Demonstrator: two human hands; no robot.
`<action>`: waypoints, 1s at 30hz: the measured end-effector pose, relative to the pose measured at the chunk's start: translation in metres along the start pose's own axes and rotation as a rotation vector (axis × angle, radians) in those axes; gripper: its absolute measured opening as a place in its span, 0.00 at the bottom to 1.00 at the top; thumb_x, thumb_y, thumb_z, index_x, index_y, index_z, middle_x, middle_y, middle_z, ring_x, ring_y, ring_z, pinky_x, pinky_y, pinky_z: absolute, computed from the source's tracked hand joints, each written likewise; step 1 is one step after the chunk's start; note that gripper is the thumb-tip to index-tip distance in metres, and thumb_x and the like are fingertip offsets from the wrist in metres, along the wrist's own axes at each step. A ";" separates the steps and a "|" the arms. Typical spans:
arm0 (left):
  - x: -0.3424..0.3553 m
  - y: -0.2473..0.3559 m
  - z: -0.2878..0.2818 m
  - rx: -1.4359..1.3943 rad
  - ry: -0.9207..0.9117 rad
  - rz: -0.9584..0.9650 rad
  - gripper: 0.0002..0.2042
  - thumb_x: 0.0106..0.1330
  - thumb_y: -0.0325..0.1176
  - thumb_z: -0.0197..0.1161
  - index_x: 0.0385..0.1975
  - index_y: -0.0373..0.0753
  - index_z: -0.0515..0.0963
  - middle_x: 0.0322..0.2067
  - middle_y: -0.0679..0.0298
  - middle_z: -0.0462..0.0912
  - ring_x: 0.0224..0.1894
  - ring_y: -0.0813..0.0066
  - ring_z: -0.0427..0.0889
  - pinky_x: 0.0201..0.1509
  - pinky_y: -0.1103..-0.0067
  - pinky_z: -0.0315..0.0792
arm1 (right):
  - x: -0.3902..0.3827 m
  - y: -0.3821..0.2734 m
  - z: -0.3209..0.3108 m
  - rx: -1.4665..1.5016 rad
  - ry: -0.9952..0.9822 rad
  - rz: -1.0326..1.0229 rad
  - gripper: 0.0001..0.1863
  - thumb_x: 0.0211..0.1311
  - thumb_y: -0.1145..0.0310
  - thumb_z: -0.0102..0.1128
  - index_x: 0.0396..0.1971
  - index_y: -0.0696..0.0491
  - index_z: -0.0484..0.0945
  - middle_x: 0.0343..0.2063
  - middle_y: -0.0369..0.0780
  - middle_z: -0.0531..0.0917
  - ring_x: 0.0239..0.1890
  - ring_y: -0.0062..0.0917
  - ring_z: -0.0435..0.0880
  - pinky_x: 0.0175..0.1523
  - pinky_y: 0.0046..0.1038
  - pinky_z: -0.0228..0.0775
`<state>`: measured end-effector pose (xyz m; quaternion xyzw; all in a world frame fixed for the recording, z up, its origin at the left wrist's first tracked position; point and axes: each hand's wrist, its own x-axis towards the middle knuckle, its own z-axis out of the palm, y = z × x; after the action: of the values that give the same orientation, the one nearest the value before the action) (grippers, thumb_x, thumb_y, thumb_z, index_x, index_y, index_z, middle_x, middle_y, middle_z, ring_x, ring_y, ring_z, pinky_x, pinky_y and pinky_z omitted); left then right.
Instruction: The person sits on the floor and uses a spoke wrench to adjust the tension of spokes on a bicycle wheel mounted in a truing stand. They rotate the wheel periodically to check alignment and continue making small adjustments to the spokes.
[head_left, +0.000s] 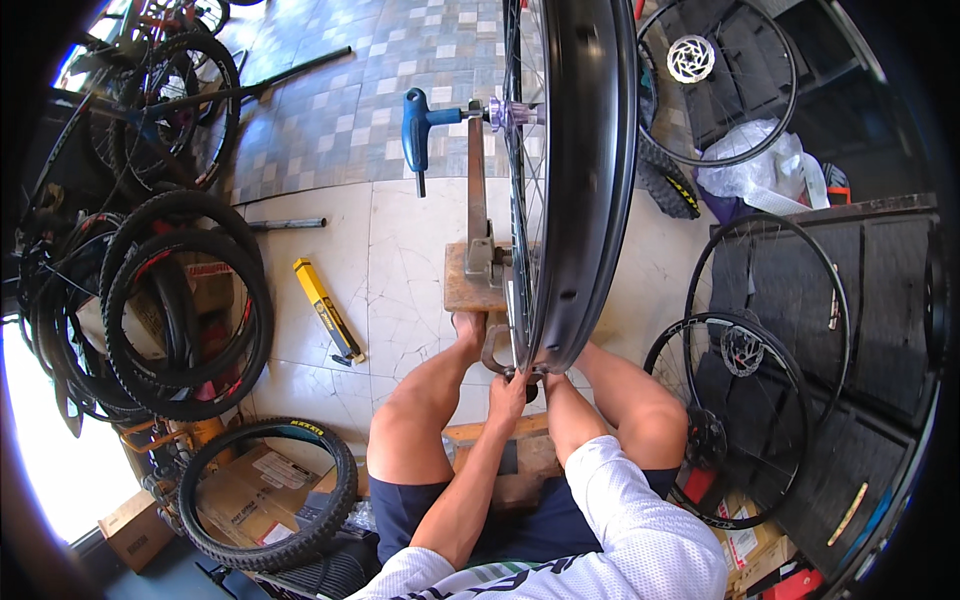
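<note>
A black bicycle rim point(590, 180), with spokes and a purple hub point(512, 113), stands upright in front of me in a metal truing stand point(477, 190) on a wooden block point(470, 290). From the hub's left side sticks a blue T-handle hex key point(416, 130). My left hand point(508, 397) is closed at the rim's near edge, beside a curved metal bracket point(492, 350). What its fingers pinch is too small to make out. My right hand point(548, 372) reaches to the same near edge, its fingers mostly hidden by the rim.
Tyres point(185, 310) and bicycle parts crowd the left side. A knobby tyre point(335, 490) lies on cardboard at lower left. A yellow-and-black narrow box point(328, 310) and a metal tube point(290, 224) rest on the floor. Several wheels point(845, 330) lean against dark panels at right, below a plastic bag point(755, 165).
</note>
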<state>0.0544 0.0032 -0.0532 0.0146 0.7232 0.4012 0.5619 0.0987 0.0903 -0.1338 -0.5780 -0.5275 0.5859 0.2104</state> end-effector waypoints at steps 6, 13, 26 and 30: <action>-0.008 0.007 0.000 -0.037 -0.031 -0.023 0.20 0.64 0.50 0.65 0.32 0.35 0.79 0.25 0.72 0.70 0.29 0.83 0.63 0.30 0.79 0.58 | -0.001 0.003 0.001 0.005 -0.001 -0.002 0.25 0.64 0.50 0.56 0.50 0.55 0.73 0.44 0.44 0.79 0.46 0.34 0.78 0.51 0.37 0.70; -0.006 0.010 -0.001 -0.008 -0.052 0.000 0.18 0.65 0.47 0.66 0.31 0.35 0.79 0.26 0.72 0.73 0.30 0.82 0.66 0.33 0.80 0.62 | -0.001 0.001 -0.001 0.004 0.010 -0.008 0.26 0.63 0.49 0.57 0.51 0.55 0.73 0.45 0.44 0.79 0.47 0.34 0.77 0.53 0.37 0.69; -0.003 0.006 -0.005 0.087 -0.018 0.007 0.22 0.63 0.50 0.66 0.34 0.32 0.80 0.28 0.69 0.77 0.31 0.81 0.68 0.34 0.79 0.64 | -0.001 0.001 0.001 0.003 -0.002 -0.021 0.29 0.62 0.47 0.58 0.54 0.55 0.72 0.48 0.44 0.78 0.50 0.35 0.76 0.55 0.38 0.68; -0.004 0.008 -0.004 0.039 -0.038 -0.019 0.21 0.62 0.50 0.68 0.30 0.33 0.79 0.26 0.70 0.76 0.31 0.82 0.68 0.33 0.80 0.63 | -0.002 0.005 0.001 0.007 0.008 -0.020 0.30 0.62 0.46 0.59 0.55 0.55 0.72 0.49 0.45 0.78 0.51 0.35 0.76 0.56 0.38 0.68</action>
<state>0.0491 0.0047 -0.0451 0.0266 0.7203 0.3813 0.5788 0.1002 0.0866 -0.1377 -0.5744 -0.5304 0.5834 0.2201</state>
